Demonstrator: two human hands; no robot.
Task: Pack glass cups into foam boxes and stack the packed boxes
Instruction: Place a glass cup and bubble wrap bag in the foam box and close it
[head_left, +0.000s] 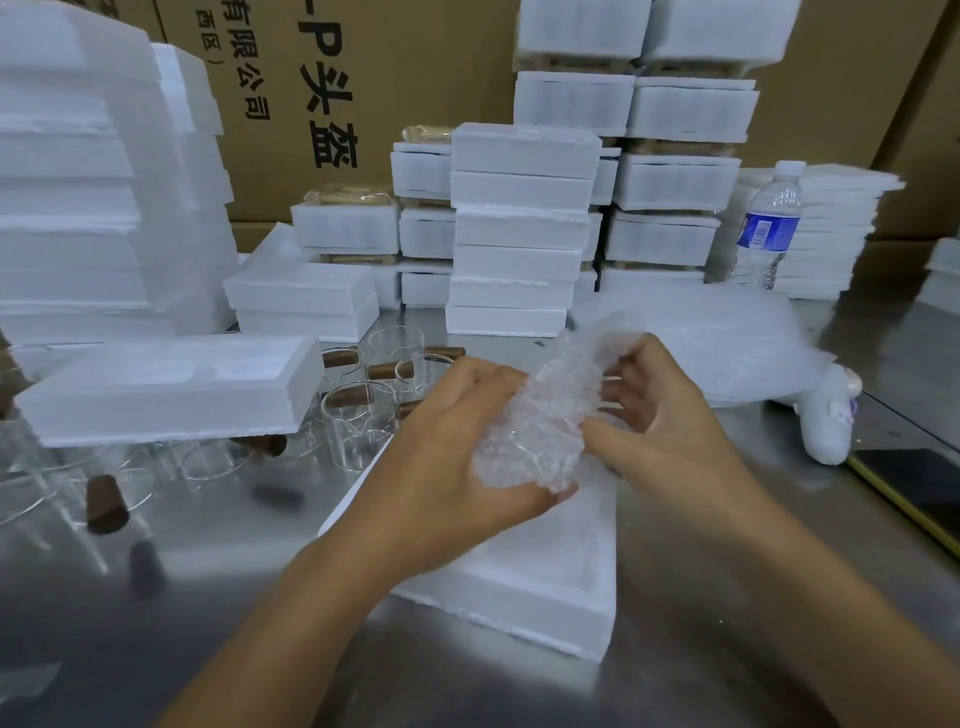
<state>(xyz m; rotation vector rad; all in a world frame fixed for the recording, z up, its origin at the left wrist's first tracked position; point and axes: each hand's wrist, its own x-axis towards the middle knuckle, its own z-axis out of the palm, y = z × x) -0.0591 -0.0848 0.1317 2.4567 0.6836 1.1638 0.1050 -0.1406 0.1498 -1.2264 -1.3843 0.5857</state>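
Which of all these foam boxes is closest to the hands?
The open foam box on the table in front, just beneath the left hand and right hand holding bubble wrap; the rest sit farther back.

Steel table (208, 597) with foam boxes (519, 234), glass cups (358, 415), bubble wrap sheets (727, 338), water bottle (769, 228).

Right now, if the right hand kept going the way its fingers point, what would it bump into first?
The bubble wrap: the right hand points left with its fingers on the bundle. Just past it lies the left hand, gripping the other side. Nothing else seems to be between them.
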